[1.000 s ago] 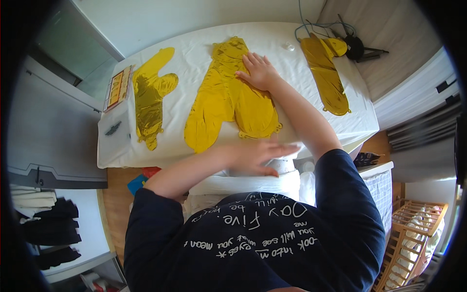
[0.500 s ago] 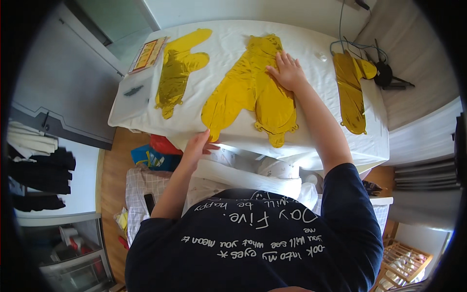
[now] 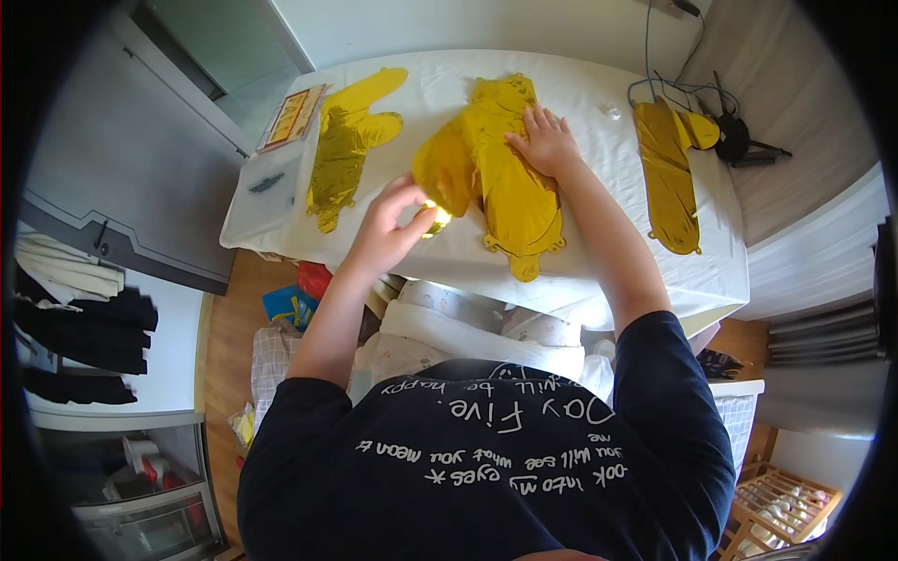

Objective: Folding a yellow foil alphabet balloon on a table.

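Note:
A flat gold foil balloon (image 3: pixel 522 201) lies in the middle of the white-covered table. My left hand (image 3: pixel 388 224) pinches the tail end of its left leg, which is lifted off the cloth and folded toward the body. My right hand (image 3: pixel 547 145) rests flat, fingers spread, on the balloon's upper right edge. To the left lies a second flat gold foil balloon (image 3: pixel 339 154). A third gold foil balloon (image 3: pixel 669 178) lies at the right. Neither hand touches these two.
A printed card packet (image 3: pixel 292 117) and a clear plastic sheet (image 3: pixel 267 182) lie on the table's left end. At the right edge stands a black device with antennas (image 3: pixel 737 140) and cables. A small clear object (image 3: pixel 613 113) sits near the back right. Bedding (image 3: pixel 449 327) is below the front edge.
My left hand has taken the balloon's left leg end from the table's front edge, lifting it up and inward so the leg folds. My right hand stays on the balloon.

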`<act>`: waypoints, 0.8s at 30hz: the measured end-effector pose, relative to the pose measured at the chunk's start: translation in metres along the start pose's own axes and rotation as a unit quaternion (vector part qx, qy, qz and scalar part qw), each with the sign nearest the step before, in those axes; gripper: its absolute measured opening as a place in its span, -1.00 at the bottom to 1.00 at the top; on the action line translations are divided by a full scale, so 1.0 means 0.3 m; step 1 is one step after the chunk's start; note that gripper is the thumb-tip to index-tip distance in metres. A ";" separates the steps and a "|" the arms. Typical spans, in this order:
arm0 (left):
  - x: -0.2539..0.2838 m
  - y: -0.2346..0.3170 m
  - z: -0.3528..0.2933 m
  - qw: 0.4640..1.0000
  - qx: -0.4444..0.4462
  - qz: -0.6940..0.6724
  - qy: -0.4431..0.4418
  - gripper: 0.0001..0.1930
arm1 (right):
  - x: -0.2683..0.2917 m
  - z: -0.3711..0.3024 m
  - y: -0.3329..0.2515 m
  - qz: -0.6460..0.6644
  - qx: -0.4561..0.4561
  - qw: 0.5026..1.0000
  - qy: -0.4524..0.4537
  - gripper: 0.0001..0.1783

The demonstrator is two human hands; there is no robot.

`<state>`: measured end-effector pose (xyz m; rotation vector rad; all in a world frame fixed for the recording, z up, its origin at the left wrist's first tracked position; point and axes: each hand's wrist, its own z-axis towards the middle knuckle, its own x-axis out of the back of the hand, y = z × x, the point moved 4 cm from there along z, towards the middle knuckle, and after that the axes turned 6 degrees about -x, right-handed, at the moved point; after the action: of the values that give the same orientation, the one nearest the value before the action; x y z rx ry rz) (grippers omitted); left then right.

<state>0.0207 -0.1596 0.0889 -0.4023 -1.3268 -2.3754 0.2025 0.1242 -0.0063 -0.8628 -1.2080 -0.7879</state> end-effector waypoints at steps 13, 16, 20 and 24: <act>-0.375 0.039 0.172 0.962 -0.015 0.155 -0.224 -0.71 | -0.021 0.013 0.001 -0.019 0.017 1.000 -0.013 -0.19; -0.360 0.012 0.159 0.973 0.048 0.140 -0.177 -0.70 | -0.013 -0.002 0.003 -0.041 0.033 0.999 -0.006 -0.08; -0.334 -0.023 0.145 0.981 0.099 0.106 -0.127 -0.68 | 0.001 -0.004 0.000 -0.027 0.026 0.999 -0.009 -0.07; -0.319 -0.046 0.147 0.981 0.133 0.090 -0.107 -0.63 | 0.011 -0.009 -0.006 -0.018 0.016 1.000 -0.011 -0.04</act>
<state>0.1016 -0.0967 0.0603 -0.6815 -1.6033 -2.0177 0.2026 0.1208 -0.0030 -0.8283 -1.2551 -0.7877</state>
